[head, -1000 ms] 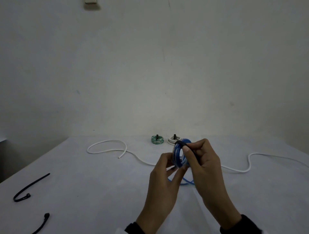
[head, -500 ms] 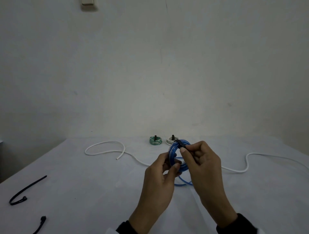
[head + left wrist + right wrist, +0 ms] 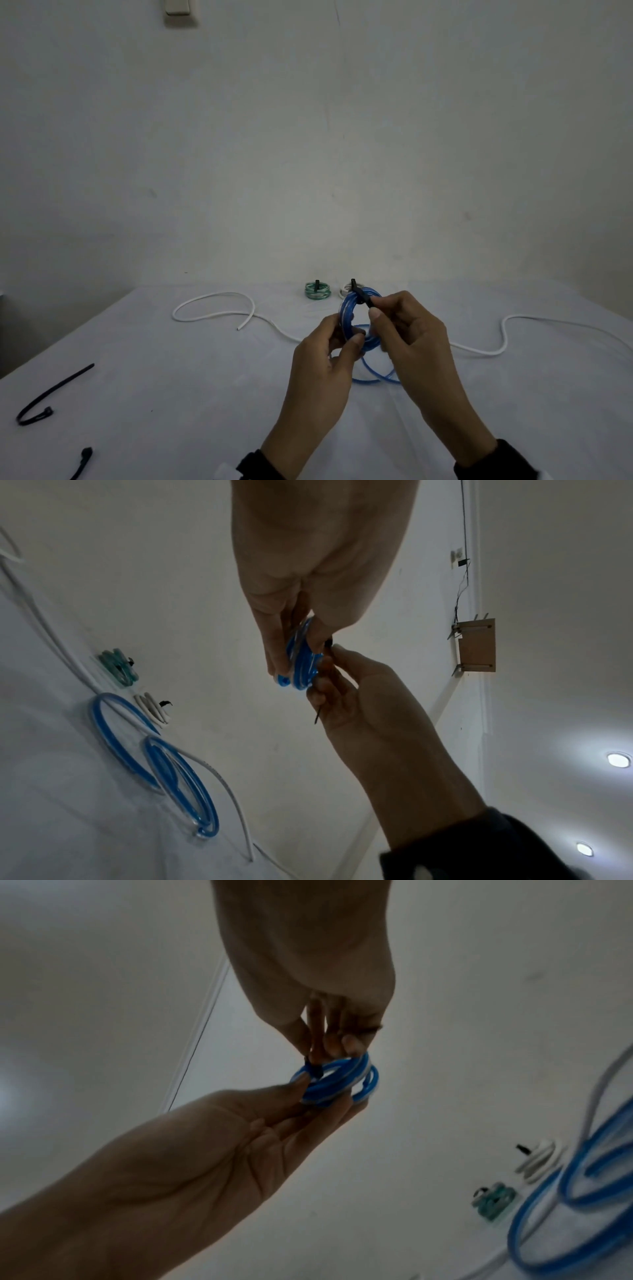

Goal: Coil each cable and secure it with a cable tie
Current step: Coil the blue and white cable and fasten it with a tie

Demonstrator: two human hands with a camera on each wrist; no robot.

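A blue cable coil [image 3: 349,310] [image 3: 299,666] [image 3: 337,1081] is held upright above the table. My left hand [image 3: 337,342] [image 3: 291,653] pinches its lower rim between thumb and fingers. My right hand [image 3: 378,310] [image 3: 320,1047] pinches a black cable tie [image 3: 362,296] [image 3: 313,1069] wrapped round the top of the coil; the tie's tail [image 3: 319,715] sticks out past the palm. The rest of the blue cable [image 3: 373,375] [image 3: 161,767] lies in loose loops on the table below the hands.
A tied green coil [image 3: 318,291] and a tied white coil [image 3: 345,289] sit at the table's far edge. A loose white cable [image 3: 219,310] snakes across the table [image 3: 171,394]. Two spare black cable ties [image 3: 51,394] [image 3: 84,462] lie at the near left.
The blue coil has turned so its opening faces me more. My right hand has drawn the tie's tail out to the right of the coil's top.
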